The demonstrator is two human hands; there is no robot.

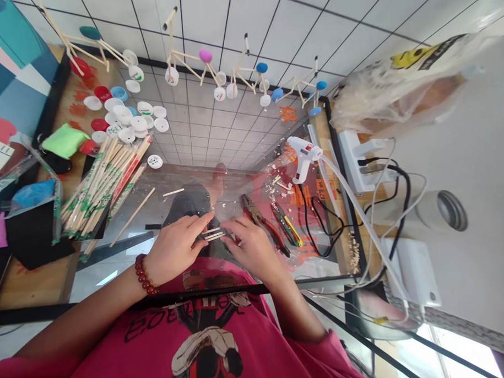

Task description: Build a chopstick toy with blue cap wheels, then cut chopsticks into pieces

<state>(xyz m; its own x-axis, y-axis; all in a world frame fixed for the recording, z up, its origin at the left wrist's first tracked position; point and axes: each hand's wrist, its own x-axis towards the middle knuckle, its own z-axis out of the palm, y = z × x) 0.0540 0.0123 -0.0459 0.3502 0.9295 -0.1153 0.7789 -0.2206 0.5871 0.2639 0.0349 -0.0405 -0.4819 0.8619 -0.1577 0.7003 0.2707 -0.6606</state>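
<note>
Left hand (175,250), right hand (252,247) both narrow, pinching short wooden sticks (213,234) between them, above glass table (152,207). Pliers (261,222) just beside right hand; glue gun (302,157) farther off; chopstick pile (98,192) left. Tiled floor (188,115) beyond.

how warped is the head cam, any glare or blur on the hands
In the head view, strong wide-angle distortion bends the black table frame and the white grid tiles toward the edges; the bright window at lower right blows out to white; the bare left hand and bare right hand show no obvious blur or glare.
</note>
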